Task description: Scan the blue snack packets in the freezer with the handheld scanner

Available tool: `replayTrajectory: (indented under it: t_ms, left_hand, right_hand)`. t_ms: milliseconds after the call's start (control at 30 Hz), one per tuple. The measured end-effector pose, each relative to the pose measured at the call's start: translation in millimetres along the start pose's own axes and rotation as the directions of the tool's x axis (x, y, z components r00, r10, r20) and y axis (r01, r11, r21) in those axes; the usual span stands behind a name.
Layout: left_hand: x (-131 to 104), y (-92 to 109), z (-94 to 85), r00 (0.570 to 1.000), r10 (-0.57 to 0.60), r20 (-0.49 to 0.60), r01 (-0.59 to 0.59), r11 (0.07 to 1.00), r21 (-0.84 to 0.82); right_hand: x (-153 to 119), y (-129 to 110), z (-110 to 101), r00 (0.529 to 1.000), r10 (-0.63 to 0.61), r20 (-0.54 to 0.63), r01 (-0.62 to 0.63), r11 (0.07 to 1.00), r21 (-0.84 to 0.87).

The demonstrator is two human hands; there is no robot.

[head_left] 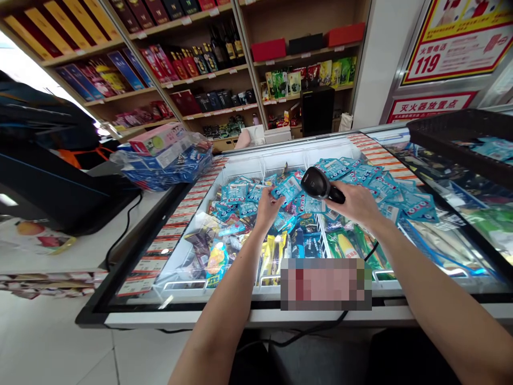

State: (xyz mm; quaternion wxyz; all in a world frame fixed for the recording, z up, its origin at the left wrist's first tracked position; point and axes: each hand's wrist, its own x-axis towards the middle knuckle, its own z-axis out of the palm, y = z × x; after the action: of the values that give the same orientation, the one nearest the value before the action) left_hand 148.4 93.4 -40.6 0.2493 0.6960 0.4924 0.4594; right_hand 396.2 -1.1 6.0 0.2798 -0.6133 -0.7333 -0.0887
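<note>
My left hand [269,206] pinches a blue ice cream packet [287,190] by its lower left edge, its barcode side facing up. A black handheld barcode scanner [316,184] is in my right hand [355,202], fingers closed round its handle. The scanner's head is just right of the packet; whether they touch I cannot tell. Beneath both hands, many similar blue packets [379,182] are heaped over the glass-topped chest freezer [168,299]. Yellow packets [274,254] and green packets [347,246] lie in the freezer's baskets.
A plastic-wrapped stack of boxes [164,160] stands at the freezer's left corner. On the right is a dark crate [452,133] with more blue packets. The scanner's black cable [296,338] hangs along the freezer's front. Stocked shelves [208,75] line the back.
</note>
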Motion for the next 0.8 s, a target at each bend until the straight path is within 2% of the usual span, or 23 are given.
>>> replayTrajectory:
  t_ms: [167,400,633,800]
  left_hand:
    - [1,-9,-4.4,0.998,-0.053,0.037,0.055,0.997,-0.055]
    - [1,-11,-5.8,0.999,0.021,0.028,-0.022,1.000,0.014]
    - [0,-9,-3.3,1.000,0.008,0.008,-0.007,0.999,-0.037]
    - [1,-7,-4.2,1.000,0.013,-0.006,-0.013,1.000,-0.001]
  right_hand:
    - [-1,-4,2,0.999,-0.033,0.044,0.033,0.999,-0.017]
    - [-5,-10,6,0.993,-0.088,0.083,0.091,0.995,-0.027]
    - [-7,-13,8,0.988,-0.127,0.088,0.127,0.992,0.011]
    - [-8,-17,9,0.987,-0.142,0.069,0.142,0.990,0.007]
